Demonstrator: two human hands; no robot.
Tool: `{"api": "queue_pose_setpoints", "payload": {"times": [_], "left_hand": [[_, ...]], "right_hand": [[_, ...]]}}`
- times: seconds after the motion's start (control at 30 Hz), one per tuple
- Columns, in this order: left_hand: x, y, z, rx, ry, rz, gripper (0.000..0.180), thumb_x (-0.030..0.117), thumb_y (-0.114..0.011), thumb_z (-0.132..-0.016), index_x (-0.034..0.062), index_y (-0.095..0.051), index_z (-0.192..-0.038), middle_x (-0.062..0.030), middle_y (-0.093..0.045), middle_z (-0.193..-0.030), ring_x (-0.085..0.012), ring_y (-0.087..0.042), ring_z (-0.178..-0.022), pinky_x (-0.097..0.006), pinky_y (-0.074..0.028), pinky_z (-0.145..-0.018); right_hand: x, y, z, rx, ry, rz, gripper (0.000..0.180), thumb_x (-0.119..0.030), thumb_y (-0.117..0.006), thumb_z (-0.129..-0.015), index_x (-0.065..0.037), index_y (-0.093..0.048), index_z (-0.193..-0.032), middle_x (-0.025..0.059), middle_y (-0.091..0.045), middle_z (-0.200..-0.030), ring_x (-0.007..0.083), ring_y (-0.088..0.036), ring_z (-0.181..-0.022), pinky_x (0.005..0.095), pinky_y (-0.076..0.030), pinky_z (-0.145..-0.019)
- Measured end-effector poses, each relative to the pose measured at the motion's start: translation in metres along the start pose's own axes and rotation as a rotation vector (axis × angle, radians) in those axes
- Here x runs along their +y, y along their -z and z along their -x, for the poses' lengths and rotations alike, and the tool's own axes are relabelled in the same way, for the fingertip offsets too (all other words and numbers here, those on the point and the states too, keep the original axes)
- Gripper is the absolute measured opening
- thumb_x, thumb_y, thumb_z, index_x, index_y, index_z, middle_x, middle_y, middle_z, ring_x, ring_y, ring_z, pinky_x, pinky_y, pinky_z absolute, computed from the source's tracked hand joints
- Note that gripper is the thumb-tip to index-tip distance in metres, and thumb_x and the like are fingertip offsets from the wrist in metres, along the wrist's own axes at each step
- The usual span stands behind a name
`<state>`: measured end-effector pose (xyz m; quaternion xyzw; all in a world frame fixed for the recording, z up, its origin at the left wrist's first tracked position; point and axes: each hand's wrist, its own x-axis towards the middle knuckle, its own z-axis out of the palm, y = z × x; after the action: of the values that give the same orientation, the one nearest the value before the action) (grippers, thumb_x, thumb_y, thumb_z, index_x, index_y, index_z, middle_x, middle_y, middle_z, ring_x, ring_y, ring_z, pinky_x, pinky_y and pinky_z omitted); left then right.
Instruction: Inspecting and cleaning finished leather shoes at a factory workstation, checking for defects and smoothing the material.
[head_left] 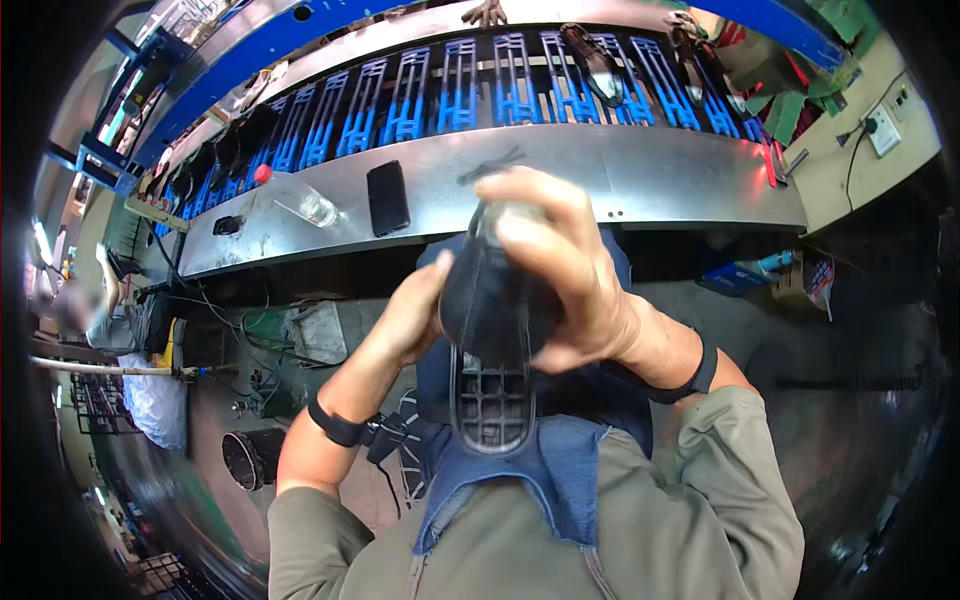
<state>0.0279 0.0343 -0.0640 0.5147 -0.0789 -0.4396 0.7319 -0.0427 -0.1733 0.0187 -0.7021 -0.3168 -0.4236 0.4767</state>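
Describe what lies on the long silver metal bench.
A clear red-capped plastic bottle, black rectangular phone, small black object, dark strands and, at the right edge, something red show. The right hand covers part; whatever's behind cannot be seen.

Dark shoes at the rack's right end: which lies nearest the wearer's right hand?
The leftmost shoe, lying alone; the others are farther right, away from the right hand.
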Motion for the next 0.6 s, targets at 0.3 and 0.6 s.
{"api": "queue_pose_setpoints", "payload": {"times": [0.3,0.6], "left_hand": [[-0.056,-0.005,0.013,0.118,-0.532,-0.278,0.073,0.036,-0.080,-0.087,-0.0044,-0.050,-0.139,-0.0125,-0.054,-0.132,-0.0228,-0.052,-0.126,-0.036,-0.040,-0.108],[-0.054,0.017,-0.001,-0.296,-1.069,-0.924,0.039,0.015,-0.083,-0.068,0.0039,-0.069,-0.103,-0.0129,-0.067,-0.104,-0.0315,-0.065,-0.092,-0.039,-0.052,-0.081]], "right_hand": [[0.100,-0.044,0.136,-0.232,-1.066,-0.287,0.082,-0.015,-0.086,-0.075,-0.010,-0.044,-0.145,0.0182,-0.053,-0.137,0.0331,-0.050,-0.132,0.0419,-0.039,-0.113],[0.142,-0.016,0.112,-0.728,-1.112,0.152,0.090,-0.039,-0.086,-0.075,-0.003,-0.044,-0.146,0.0205,-0.048,-0.144,0.0381,-0.041,-0.138,0.0454,-0.036,-0.115]]}}
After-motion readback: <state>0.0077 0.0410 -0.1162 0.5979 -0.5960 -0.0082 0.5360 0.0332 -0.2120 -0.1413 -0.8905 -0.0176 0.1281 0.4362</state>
